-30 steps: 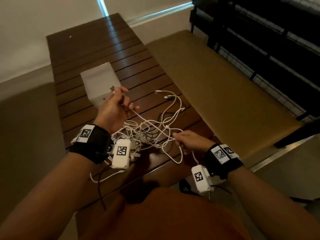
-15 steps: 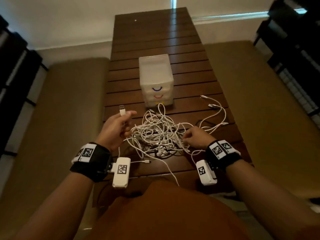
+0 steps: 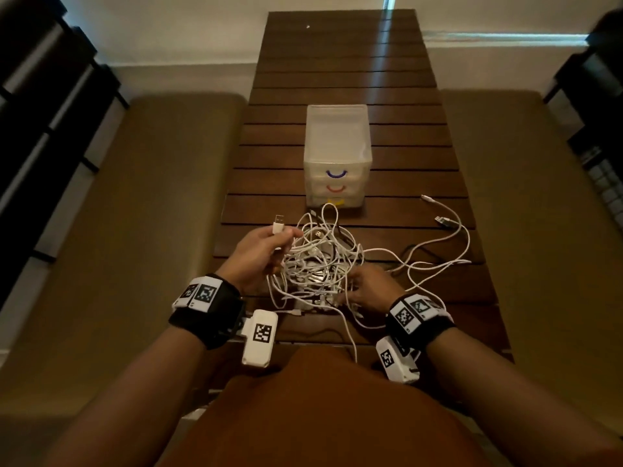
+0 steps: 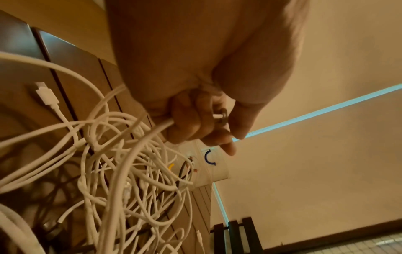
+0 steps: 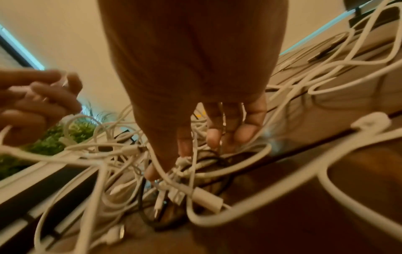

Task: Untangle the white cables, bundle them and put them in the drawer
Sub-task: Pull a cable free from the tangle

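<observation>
Head view: white cables [image 3: 317, 261] heaped in tangle on near part of slatted table [image 3: 344, 72]. USB plug [image 3: 278, 224] gripped by curled left hand [image 3: 259, 254]. Right hand [image 3: 369, 288] laid on tangle, fingers spread, nothing gripped. Closed drawer unit [image 3: 337, 156] beyond tangle; loose ends trailed right.

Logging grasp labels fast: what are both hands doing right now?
Left hand: closed, gripping a white cable just behind its USB plug.
Right hand: open, fingers spread into the cable tangle, gripping nothing.
</observation>
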